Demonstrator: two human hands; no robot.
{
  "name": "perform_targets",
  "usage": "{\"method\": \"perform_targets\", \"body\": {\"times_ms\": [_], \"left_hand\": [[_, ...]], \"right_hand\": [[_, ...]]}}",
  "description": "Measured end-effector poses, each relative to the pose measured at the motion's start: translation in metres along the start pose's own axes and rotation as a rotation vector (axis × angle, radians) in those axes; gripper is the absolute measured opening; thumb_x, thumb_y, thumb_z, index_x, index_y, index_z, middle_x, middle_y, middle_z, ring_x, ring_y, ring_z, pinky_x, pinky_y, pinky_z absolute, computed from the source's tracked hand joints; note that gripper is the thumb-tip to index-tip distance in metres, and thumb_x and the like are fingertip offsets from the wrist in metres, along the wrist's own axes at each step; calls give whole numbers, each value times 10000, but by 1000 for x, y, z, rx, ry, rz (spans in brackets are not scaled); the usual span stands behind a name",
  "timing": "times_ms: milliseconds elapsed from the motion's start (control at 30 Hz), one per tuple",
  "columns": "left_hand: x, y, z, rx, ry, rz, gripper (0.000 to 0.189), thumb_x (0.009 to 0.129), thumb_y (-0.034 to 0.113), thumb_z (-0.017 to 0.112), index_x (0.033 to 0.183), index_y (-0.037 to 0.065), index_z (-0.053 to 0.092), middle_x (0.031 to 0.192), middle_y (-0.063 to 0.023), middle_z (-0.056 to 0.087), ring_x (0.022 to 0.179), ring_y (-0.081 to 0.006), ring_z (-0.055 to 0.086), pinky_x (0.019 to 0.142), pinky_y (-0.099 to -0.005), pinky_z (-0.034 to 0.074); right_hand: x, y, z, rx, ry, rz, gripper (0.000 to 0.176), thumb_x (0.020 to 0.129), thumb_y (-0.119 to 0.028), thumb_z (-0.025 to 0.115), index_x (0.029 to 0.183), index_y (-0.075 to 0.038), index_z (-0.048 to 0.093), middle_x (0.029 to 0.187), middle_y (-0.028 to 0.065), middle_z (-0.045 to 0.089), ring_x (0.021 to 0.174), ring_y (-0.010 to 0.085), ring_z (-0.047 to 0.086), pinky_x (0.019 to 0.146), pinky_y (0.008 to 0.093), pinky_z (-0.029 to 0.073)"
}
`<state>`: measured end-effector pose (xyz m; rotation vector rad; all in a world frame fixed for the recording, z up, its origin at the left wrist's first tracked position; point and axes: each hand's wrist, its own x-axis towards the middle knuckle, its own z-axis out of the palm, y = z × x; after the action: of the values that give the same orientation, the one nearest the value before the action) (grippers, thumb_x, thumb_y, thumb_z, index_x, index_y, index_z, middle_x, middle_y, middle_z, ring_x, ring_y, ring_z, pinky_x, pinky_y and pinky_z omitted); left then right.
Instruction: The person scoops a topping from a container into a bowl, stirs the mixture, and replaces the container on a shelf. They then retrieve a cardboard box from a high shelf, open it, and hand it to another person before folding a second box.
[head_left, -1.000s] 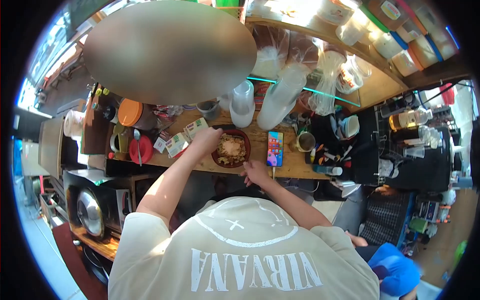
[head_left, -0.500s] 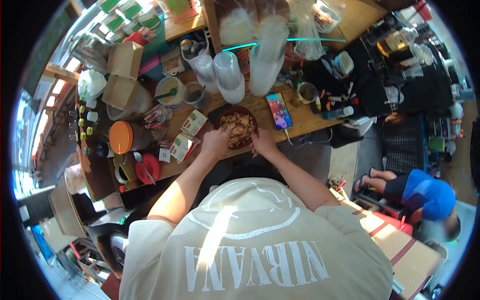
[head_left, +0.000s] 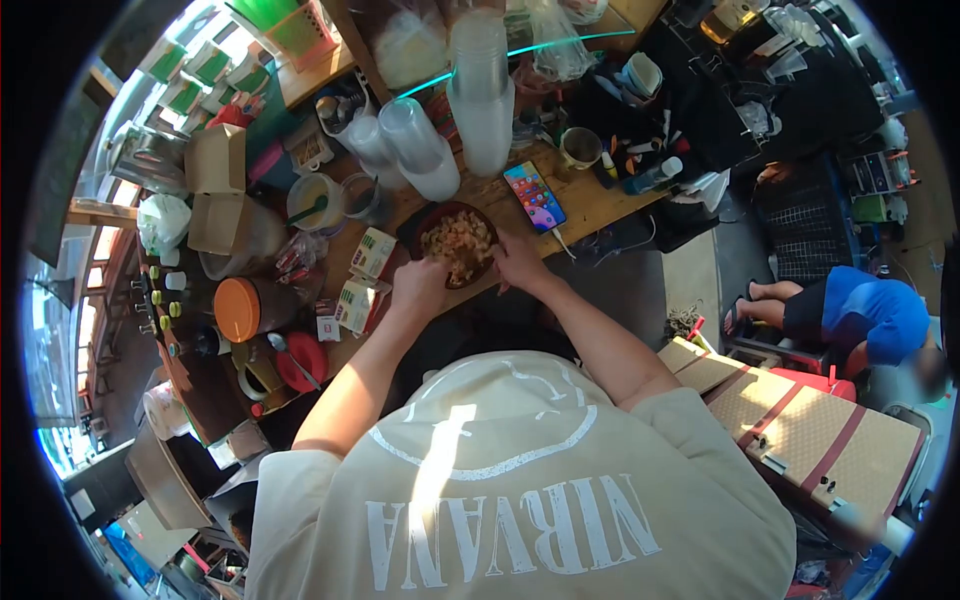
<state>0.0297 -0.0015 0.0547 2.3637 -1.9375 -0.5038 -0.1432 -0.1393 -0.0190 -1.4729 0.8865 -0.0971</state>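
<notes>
A dark reddish-brown bowl (head_left: 487,277) of light brown crumbly food (head_left: 455,240) stands at the table's front edge. My left hand (head_left: 420,286) is closed at the bowl's near left side, fingers down by the food; what they hold is hidden. My right hand (head_left: 520,265) grips the bowl's right rim, thumb and fingers around the edge. To the right of the bowl lies a phone (head_left: 535,198) with its screen lit and a white cable plugged in. Left of my left hand are two small white, green and red packets (head_left: 372,254).
Stacks of clear plastic cups (head_left: 482,120) rise behind the bowl. To the left are an orange-lidded jar (head_left: 238,309), a red plate (head_left: 303,358) with a spoon and a tub with a green spoon (head_left: 313,207). A person in blue (head_left: 872,310) bends at far right, near a tan case (head_left: 800,420).
The view has shifted, so the table things appear further left. My left hand has moved slightly in the food, and the food looks stirred about. My right hand stays at the bowl's rim.
</notes>
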Motion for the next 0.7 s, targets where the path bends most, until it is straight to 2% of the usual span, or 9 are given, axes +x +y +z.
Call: {"method": "perform_targets", "body": {"times_ms": [133,233,267,300,367,433,533,667,700], "left_hand": [[0,-5,-19,3,88,-7,131,845,86,608,922,53,709,908,-166,725,880,-366,739,742,-487,593],[15,-6,-3,7,158,-9,139,848,91,616,945,60,711,923,-149,727,879,-350,741,739,-479,590],[14,-9,14,29,136,57,140,849,96,622,953,63,710,933,-147,725,880,-346,741,737,-472,588],[13,-4,10,50,114,123,142,849,101,628,960,65,709,943,-145,724,881,-341,741,735,-466,586],[2,-11,-3,78,80,82,140,850,103,628,959,66,708,935,-144,724,884,-340,740,736,-463,585],[-13,-4,-38,70,36,30,145,854,90,618,964,64,709,922,-146,724,897,-342,737,746,-468,583],[-21,-6,-14,91,-61,36,148,851,78,618,964,64,713,924,-152,725,906,-350,736,763,-479,585],[5,-13,1,48,23,-11,172,813,117,674,974,65,706,922,-156,721,887,-371,722,773,-488,572],[13,-9,-2,29,58,-33,162,828,96,647,971,62,715,934,-170,730,885,-374,732,763,-487,583]], "right_hand": [[1,6,3,22,48,-38,356,1040,-93,467,1389,-29,501,721,103,607,487,202,631,442,348,581],[-6,27,28,80,132,-182,388,1035,-80,474,1418,-21,453,738,111,609,502,200,628,440,350,582],[-3,29,30,78,131,-185,388,1035,-80,474,1418,-21,453,738,111,609,502,200,628,440,350,582],[-1,26,32,89,141,-138,402,1032,-77,479,1428,-20,436,741,109,607,508,196,627,441,351,581],[-2,27,32,105,144,-82,417,1029,-73,484,1438,-19,419,743,108,605,514,193,625,442,352,579],[3,20,22,53,117,-82,397,995,-102,486,1368,33,462,779,194,670,553,285,694,513,412,597],[5,16,15,57,86,-112,418,999,-108,489,1392,29,449,848,220,678,564,294,697,523,408,604],[-6,15,19,46,88,-45,434,1001,-107,494,1414,16,447,932,220,683,596,298,704,521,403,609],[-13,15,27,112,103,-32,413,1010,-91,494,1413,-8,458,872,166,655,580,246,671,489,387,603]]}}
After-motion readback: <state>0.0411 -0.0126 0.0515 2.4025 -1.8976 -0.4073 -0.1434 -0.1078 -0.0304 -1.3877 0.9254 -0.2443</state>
